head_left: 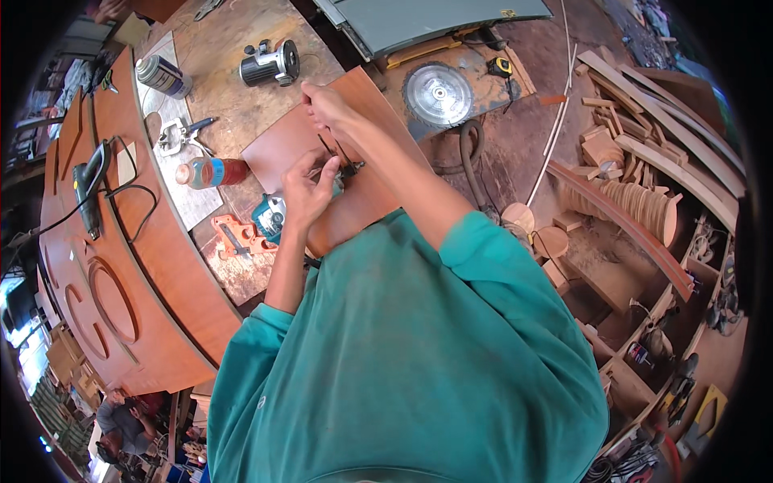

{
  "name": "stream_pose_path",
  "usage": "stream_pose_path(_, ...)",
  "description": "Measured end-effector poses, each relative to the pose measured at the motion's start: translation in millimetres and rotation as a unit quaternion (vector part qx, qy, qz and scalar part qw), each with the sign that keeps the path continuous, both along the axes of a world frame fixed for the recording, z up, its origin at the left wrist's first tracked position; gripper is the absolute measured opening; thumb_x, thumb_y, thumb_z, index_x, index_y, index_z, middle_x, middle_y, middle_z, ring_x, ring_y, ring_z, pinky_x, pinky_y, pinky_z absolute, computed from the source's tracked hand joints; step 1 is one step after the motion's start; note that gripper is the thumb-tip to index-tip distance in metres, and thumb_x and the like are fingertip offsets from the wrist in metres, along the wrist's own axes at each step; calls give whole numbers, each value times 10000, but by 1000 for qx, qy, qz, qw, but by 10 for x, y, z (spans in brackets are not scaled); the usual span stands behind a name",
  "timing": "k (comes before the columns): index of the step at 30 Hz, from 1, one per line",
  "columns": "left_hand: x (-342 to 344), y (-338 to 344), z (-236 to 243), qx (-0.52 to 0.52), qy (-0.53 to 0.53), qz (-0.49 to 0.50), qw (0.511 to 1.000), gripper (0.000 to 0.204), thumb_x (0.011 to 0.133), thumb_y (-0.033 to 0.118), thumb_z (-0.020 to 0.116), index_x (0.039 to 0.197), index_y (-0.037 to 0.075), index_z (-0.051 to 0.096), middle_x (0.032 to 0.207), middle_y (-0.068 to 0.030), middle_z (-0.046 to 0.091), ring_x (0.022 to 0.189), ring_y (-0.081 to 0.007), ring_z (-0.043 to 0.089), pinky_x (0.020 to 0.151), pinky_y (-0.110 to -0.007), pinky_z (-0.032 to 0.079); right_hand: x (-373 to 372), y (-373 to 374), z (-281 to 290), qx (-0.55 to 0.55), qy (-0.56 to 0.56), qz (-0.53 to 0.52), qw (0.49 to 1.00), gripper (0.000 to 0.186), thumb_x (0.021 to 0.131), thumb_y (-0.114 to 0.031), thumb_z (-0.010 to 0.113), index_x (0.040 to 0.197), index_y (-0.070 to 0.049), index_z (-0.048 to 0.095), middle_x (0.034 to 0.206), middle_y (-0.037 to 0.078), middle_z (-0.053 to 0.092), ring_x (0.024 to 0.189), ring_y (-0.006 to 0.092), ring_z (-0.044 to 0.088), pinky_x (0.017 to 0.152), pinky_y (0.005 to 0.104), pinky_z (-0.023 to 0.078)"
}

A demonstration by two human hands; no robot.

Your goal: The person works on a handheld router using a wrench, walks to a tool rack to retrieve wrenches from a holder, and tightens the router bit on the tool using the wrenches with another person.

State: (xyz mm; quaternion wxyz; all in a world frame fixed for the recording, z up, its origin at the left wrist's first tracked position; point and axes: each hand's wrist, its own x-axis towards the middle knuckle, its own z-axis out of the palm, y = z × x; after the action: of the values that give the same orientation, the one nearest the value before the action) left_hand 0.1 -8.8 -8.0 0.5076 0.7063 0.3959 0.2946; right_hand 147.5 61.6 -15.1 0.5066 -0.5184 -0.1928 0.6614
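A teal power tool, which looks like a trim router [270, 217], lies on a flat reddish-brown board [278, 149] in front of my body. My left hand [307, 193] is closed round the tool, its thumb raised, and covers much of the body. Above it, my right hand [326, 106] is a closed fist over the board's far part. Thin dark rods [324, 145] run between the fist and the tool's dark metal end [351, 169]. My fingers hide what the fist grips.
Left of the board are a bottle [213, 172], locking clamp [183, 135], spray can [163, 76] and orange jig [241, 237]. A router base [270, 64] stands beyond; a saw blade [439, 94] and tape measure [500, 67] lie right. Wood offcuts [620, 153] are stacked far right.
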Motion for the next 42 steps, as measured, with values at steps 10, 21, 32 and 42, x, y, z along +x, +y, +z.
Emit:
stream_pose_path(10, -5, -57, 8, 47, 11, 16, 999, 225, 877, 124, 643, 979, -76, 641, 841, -109, 673, 771, -138, 639, 715, -274, 524, -53, 140, -158, -130, -70, 53, 988, 323, 985, -368, 383, 793, -114, 437, 654, -1, 372, 446, 99, 280, 381, 254, 276)
stream_pose_path(21, 23, -74, 84, 60, -1, 17, 998, 189, 842, 104, 675, 932, -62, 657, 833, -145, 676, 743, -191, 675, 682, -289, 536, -56, 136, -280, -128, -11, 10, 992, 335, 1002, -396, 354, 844, -109, 423, 636, -20, 341, 435, 65, 238, 350, 229, 195)
stream_pose_path(32, 34, -85, 77, 53, 1, 27, 998, 211, 841, 116, 681, 940, -69, 654, 840, -157, 680, 736, -199, 678, 683, -296, 537, -14, 96, -247, -114, 0, 5, 993, 357, 997, -414, 370, 819, -110, 428, 619, -30, 343, 422, 55, 226, 352, 224, 186)
stream_pose_path(42, 53, -29, -63, 21, -7, 47, 999, 233, 839, 135, 678, 946, -71, 660, 802, -166, 685, 729, -185, 678, 671, -297, 535, -86, -9, -316, 57, -143, -80, 985, 375, 1001, -426, 381, 786, -132, 469, 592, -50, 390, 452, 57, 298, 392, 246, 257)
